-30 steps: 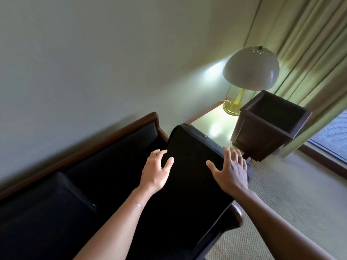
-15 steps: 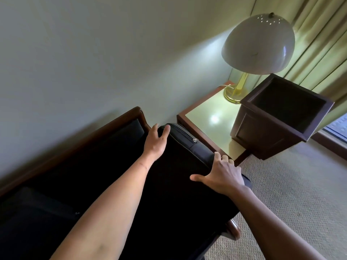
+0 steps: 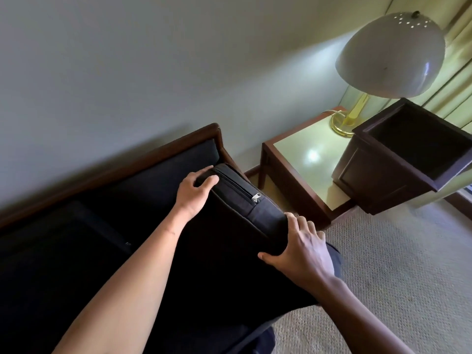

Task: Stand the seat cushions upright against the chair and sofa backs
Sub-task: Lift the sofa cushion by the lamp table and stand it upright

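Observation:
A black seat cushion point(image 3: 224, 241) with a zipped edge lies tilted on the dark sofa, its zipper side raised toward the sofa's right end. My left hand point(image 3: 195, 191) grips the cushion's far corner near the sofa back point(image 3: 163, 162). My right hand point(image 3: 300, 247) clamps the cushion's near right corner, fingers over the edge. A second black cushion point(image 3: 51, 238) sits to the left on the sofa. The sofa has a brown wooden frame point(image 3: 194, 132) against the wall.
A wooden side table point(image 3: 301, 159) with a pale glossy top stands right of the sofa. On it are a brass lamp point(image 3: 388, 54) with a white dome shade and a dark wooden square bin point(image 3: 398, 175). Beige carpet point(image 3: 398, 264) covers the floor. Curtains hang at the far right.
Both hands went from resting open on the cushion's face to gripping its upper corners. The cushion's zipped edge has come into view as it tips up.

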